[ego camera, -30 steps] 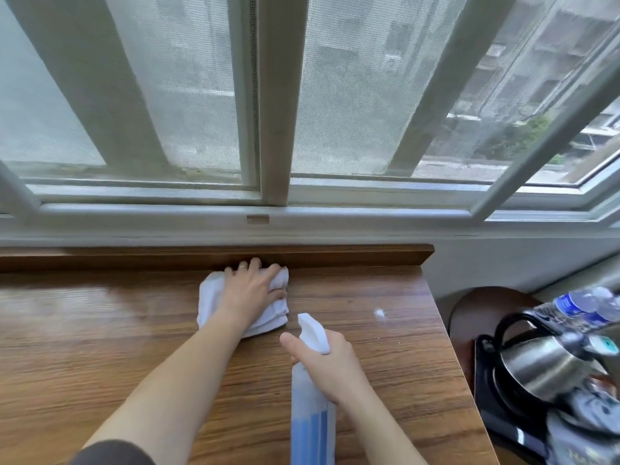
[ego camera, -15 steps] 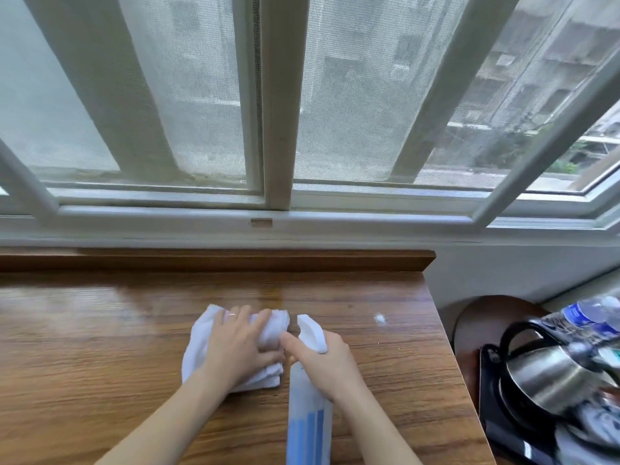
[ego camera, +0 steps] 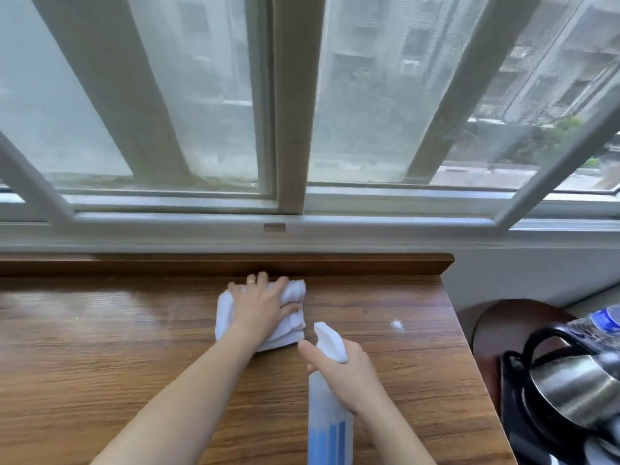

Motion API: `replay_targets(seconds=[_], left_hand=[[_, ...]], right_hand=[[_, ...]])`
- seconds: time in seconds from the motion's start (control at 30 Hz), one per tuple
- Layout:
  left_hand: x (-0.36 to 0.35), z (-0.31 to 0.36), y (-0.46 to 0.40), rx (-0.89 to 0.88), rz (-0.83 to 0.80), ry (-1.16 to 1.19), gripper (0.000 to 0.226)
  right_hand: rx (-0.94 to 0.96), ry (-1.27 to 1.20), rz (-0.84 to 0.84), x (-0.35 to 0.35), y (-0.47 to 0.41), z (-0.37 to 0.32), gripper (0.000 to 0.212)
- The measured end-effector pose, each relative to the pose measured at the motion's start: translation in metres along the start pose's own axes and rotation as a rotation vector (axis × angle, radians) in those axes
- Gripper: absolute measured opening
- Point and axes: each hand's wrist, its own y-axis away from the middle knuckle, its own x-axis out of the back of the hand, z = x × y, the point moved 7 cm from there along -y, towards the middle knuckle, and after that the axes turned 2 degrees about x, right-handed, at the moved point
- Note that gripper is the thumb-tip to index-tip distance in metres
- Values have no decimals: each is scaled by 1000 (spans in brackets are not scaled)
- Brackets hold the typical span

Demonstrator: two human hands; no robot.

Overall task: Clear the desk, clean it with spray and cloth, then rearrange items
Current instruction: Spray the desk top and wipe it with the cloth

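Your left hand point(ego camera: 260, 305) is pressing a folded white cloth point(ego camera: 228, 317) flat on the wooden desk point(ego camera: 100, 364), fingers spread over it, near the raised back ledge. Just right of it, your right hand point(ego camera: 349, 374) is gripping the neck of a translucent spray bottle point(ego camera: 330, 427), fingers curled round it, white nozzle pointing away; blue liquid is filling its lower part. Further right, a small white fleck point(ego camera: 397, 324) is lying on the desk. Off the desk's right edge, a steel kettle point(ego camera: 577, 394) is sitting beside a blue-labelled water bottle point(ego camera: 604, 322).
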Motion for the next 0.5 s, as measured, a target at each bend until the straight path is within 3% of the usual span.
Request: replay_targets(seconds=[0.13, 0.33, 0.5], left_hand=[[5, 6, -6, -9, -53, 33, 56], [7, 4, 17, -37, -8, 0, 60], [-6, 6, 59, -113, 144, 61, 51]], right_hand=[[-23, -29, 5, 0, 0, 1, 49], [-28, -22, 22, 1, 2, -2, 71], [-20, -43, 30, -1, -1, 0, 57]])
